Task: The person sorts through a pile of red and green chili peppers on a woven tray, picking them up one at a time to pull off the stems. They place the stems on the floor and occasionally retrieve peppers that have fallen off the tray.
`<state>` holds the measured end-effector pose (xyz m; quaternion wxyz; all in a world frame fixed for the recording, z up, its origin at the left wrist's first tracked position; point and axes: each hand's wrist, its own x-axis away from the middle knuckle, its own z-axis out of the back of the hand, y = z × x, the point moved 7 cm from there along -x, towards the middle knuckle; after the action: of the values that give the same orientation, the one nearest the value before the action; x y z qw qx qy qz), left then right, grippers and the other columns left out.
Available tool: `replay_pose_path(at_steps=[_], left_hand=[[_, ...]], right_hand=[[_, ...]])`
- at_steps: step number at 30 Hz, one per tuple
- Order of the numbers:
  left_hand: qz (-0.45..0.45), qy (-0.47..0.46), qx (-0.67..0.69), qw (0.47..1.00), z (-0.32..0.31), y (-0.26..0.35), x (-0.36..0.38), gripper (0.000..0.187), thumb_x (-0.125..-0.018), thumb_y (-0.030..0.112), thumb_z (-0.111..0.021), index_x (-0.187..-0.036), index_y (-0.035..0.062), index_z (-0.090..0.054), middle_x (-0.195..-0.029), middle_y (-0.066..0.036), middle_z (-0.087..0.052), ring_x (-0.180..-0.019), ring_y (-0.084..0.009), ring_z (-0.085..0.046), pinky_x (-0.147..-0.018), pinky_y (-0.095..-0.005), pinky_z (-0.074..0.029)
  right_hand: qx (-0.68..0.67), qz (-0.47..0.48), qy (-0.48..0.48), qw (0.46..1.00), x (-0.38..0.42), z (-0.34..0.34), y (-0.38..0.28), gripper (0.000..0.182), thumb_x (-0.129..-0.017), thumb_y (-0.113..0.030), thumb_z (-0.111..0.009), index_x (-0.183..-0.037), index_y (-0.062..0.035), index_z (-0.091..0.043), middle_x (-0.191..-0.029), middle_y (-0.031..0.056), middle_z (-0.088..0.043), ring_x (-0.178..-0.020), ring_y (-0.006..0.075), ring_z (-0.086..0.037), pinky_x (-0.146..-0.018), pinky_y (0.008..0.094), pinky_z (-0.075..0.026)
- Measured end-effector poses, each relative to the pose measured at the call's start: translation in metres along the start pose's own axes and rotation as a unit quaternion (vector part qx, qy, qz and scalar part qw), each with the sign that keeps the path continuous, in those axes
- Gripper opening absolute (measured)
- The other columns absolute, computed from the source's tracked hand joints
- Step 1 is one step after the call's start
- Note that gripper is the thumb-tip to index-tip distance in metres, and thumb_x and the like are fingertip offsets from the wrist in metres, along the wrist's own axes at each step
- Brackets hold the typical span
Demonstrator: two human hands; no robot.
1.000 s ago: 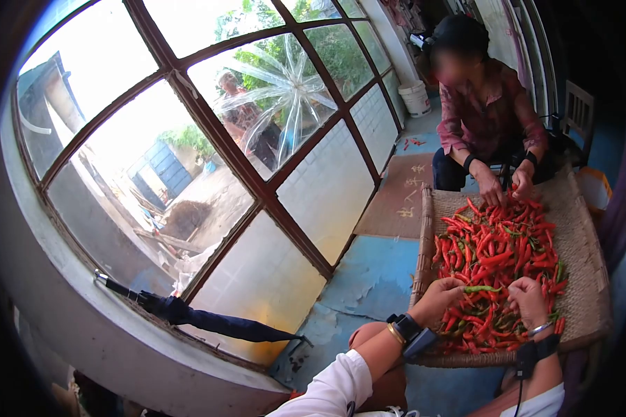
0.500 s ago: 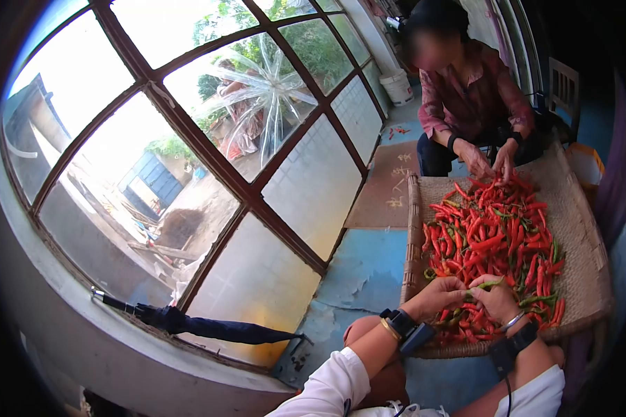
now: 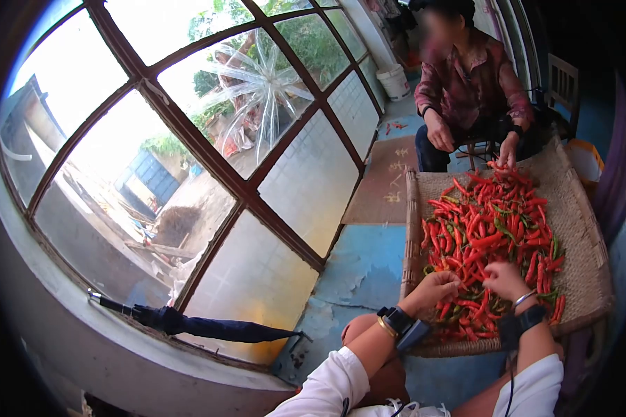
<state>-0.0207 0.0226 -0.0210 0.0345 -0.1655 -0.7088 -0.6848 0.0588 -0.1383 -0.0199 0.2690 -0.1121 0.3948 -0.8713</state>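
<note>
Many red peppers (image 3: 490, 240), with some green ones among them, lie heaped on a woven tray (image 3: 577, 257). My left hand (image 3: 435, 290) is over the near left part of the heap, fingers pinched; whatever is between them is too small to make out. To its right, my right hand (image 3: 506, 281) is closed with bent fingers above the peppers, its fingertips partly hidden. A small gap separates the two hands.
Across the tray sits a person (image 3: 473, 87), one hand at the peppers' far edge. A folded umbrella (image 3: 215, 326) lies on the sill at left below the window. A white bucket (image 3: 394, 83) and a chair (image 3: 563, 90) stand behind.
My hands have moved apart, and the green pepper between them is no longer held there. The other person's hands have separated, one drawing back toward the knee.
</note>
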Motion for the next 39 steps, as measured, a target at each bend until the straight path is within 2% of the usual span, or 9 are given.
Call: replay_pose_path(at_steps=[2, 8, 16, 21, 28, 30, 34, 37, 39], left_hand=[[-0.003, 0.005, -0.004, 1.000, 0.000, 0.002, 0.001, 0.013, -0.088, 0.019, -0.051, -0.087, 0.0060, -0.054, -0.069, 0.003, -0.054, -0.060, -0.0039, -0.050, -0.052, -0.0180, -0.041], [0.012, -0.015, -0.004, 1.000, 0.000, -0.003, 0.000, 0.014, -0.088, 0.019, -0.051, -0.087, 0.0062, -0.055, -0.070, 0.003, -0.055, -0.061, -0.0037, -0.050, -0.054, -0.0175, -0.041], [0.006, 0.002, 0.034, 0.999, -0.009, 0.018, 0.005, 0.013, -0.088, 0.020, -0.051, -0.089, 0.0069, -0.054, -0.074, 0.002, -0.056, -0.064, -0.0036, -0.050, -0.057, -0.0176, -0.042], [-0.055, -0.036, 0.102, 0.993, -0.041, 0.068, 0.015, 0.011, -0.088, 0.018, -0.050, -0.088, 0.0084, -0.054, -0.071, 0.004, -0.053, -0.063, -0.0034, -0.049, -0.059, -0.0173, -0.042], [0.006, -0.013, 0.101, 0.995, -0.041, -0.009, -0.035, 0.010, -0.087, 0.018, -0.051, -0.089, 0.0090, -0.054, -0.073, 0.003, -0.054, -0.065, -0.0040, -0.052, -0.060, -0.0177, -0.043], [0.032, 0.013, 0.060, 0.998, -0.037, -0.025, -0.038, 0.011, -0.087, 0.015, -0.051, -0.092, 0.0060, -0.054, -0.076, 0.002, -0.055, -0.066, -0.0050, -0.052, -0.061, -0.0194, -0.044], [-0.107, 0.032, -0.026, 0.993, -0.031, -0.017, -0.045, 0.016, -0.085, 0.011, -0.049, -0.098, 0.0013, -0.053, -0.081, -0.001, -0.054, -0.067, -0.0082, -0.053, -0.061, -0.0229, -0.045], [-0.152, 0.077, -0.042, 0.984, -0.029, -0.004, -0.040, 0.016, -0.086, 0.014, -0.051, -0.096, 0.0025, -0.054, -0.079, 0.001, -0.054, -0.068, -0.0069, -0.052, -0.061, -0.0219, -0.044], [-0.052, 0.021, 0.065, 0.996, -0.035, -0.001, -0.032, 0.017, -0.086, 0.019, -0.053, -0.095, 0.0044, -0.056, -0.077, 0.003, -0.054, -0.067, -0.0050, -0.050, -0.058, -0.0200, -0.042]], right_hand=[[0.136, 0.090, -0.030, 0.986, 0.012, -0.011, -0.019, 0.031, -0.063, -0.019, -0.068, -0.093, -0.0104, -0.063, -0.083, 0.0157, -0.060, -0.078, 0.0314, -0.058, -0.075, 0.0381, -0.046], [0.259, 0.019, -0.218, 0.941, 0.015, -0.040, 0.009, 0.040, -0.062, -0.023, -0.069, -0.101, -0.0169, -0.061, -0.091, 0.0128, -0.061, -0.089, 0.0290, -0.057, -0.079, 0.0382, -0.044], [0.277, -0.017, -0.247, 0.929, 0.015, -0.041, 0.013, 0.035, -0.064, -0.021, -0.065, -0.098, -0.0186, -0.062, -0.088, 0.0114, -0.062, -0.087, 0.0281, -0.059, -0.077, 0.0378, -0.046], [0.245, 0.068, -0.216, 0.943, 0.021, -0.041, -0.004, 0.024, -0.063, -0.022, -0.063, -0.087, -0.0176, -0.065, -0.083, 0.0101, -0.063, -0.081, 0.0283, -0.060, -0.073, 0.0384, -0.047], [0.326, 0.000, -0.276, 0.904, 0.026, -0.037, -0.001, 0.023, -0.061, -0.024, -0.062, -0.082, -0.0163, -0.066, -0.082, 0.0109, -0.062, -0.079, 0.0298, -0.059, -0.072, 0.0392, -0.047], [0.266, 0.022, -0.187, 0.945, 0.021, -0.031, -0.005, 0.018, -0.064, -0.021, -0.060, -0.080, -0.0164, -0.066, -0.083, 0.0109, -0.062, -0.083, 0.0291, -0.059, -0.074, 0.0397, -0.047], [0.163, 0.156, -0.083, 0.971, 0.016, -0.017, -0.031, 0.019, -0.061, -0.020, -0.063, -0.076, -0.0080, -0.065, -0.072, 0.0139, -0.061, -0.071, 0.0304, -0.059, -0.066, 0.0376, -0.047], [0.003, 0.062, -0.089, 0.994, 0.016, -0.009, -0.024, 0.019, -0.064, -0.019, -0.065, -0.074, -0.0034, -0.063, -0.066, 0.0123, -0.060, -0.063, 0.0228, -0.059, -0.060, 0.0333, -0.047], [-0.040, 0.018, -0.091, 0.995, 0.018, -0.007, -0.021, 0.019, -0.065, -0.018, -0.066, -0.075, -0.0021, -0.063, -0.065, 0.0104, -0.059, -0.062, 0.0184, -0.058, -0.058, 0.0315, -0.046]])
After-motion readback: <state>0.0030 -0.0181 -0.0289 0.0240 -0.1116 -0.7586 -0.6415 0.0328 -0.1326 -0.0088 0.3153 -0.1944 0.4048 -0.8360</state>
